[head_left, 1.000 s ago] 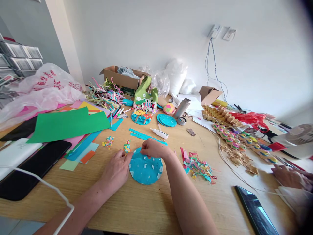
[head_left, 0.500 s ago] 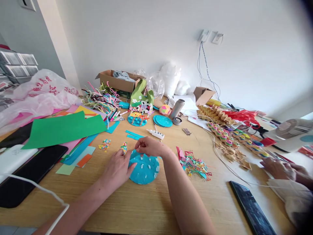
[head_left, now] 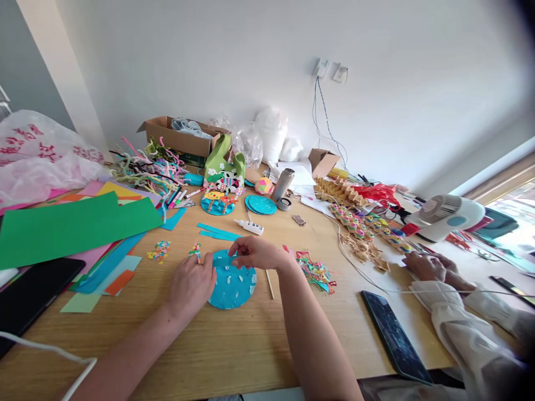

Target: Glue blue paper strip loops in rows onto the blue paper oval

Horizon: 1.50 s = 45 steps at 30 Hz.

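A turquoise paper disc (head_left: pixel 231 288) with small white flecks lies on the wooden table (head_left: pixel 251 345) in front of me. My left hand (head_left: pixel 191 284) rests on its left edge, fingers curled down against the paper. My right hand (head_left: pixel 254 252) is over the disc's top edge, fingertips pinched together on something too small to make out. Two little heaps of coloured paper bits (head_left: pixel 159 250) lie just left of the disc. A thin wooden stick (head_left: pixel 270 284) lies to its right.
Coloured paper sheets (head_left: pixel 71 225) and a dark tablet (head_left: pixel 29 292) lie at the left. A white glue bottle (head_left: pixel 249 226), turquoise strips (head_left: pixel 217 232) and paper scraps (head_left: pixel 316 272) surround the disc. A phone (head_left: pixel 393 334) lies right. Another person's hands (head_left: pixel 428 266) work near a white fan (head_left: pixel 447 216).
The camera has swung to the right, so the table's contents have slid left in view. My hands stay on the disc, and the wooden stick beside it now shows.
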Each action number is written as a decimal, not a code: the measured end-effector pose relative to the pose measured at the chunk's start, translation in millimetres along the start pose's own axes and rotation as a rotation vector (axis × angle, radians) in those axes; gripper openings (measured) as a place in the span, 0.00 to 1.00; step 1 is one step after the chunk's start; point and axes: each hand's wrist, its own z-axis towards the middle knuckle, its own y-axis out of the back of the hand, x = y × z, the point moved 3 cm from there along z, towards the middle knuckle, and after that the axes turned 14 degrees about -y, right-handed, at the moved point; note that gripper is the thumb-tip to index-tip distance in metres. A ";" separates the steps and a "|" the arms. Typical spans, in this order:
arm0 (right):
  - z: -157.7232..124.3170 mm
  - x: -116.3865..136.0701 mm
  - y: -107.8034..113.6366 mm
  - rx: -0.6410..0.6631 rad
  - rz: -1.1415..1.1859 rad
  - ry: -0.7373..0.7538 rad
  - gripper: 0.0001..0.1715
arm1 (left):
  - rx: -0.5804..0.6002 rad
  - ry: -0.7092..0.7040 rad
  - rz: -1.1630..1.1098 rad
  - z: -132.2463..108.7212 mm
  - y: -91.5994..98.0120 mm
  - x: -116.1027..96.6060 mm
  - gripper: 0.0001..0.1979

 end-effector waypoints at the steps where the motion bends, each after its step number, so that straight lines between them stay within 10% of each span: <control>1: -1.9 -7.5 1.8 -0.007 0.024 -0.012 0.10 | -0.003 -0.003 0.000 -0.1 -0.1 0.2 0.13; 13: -1.1 -73.5 10.4 -0.222 0.361 -0.092 0.22 | -0.028 0.001 0.020 -1.5 -4.1 4.6 0.13; 45: 10.4 -86.8 5.0 -0.267 0.562 -0.183 0.12 | -0.111 0.011 -0.038 -5.4 -10.0 10.2 0.14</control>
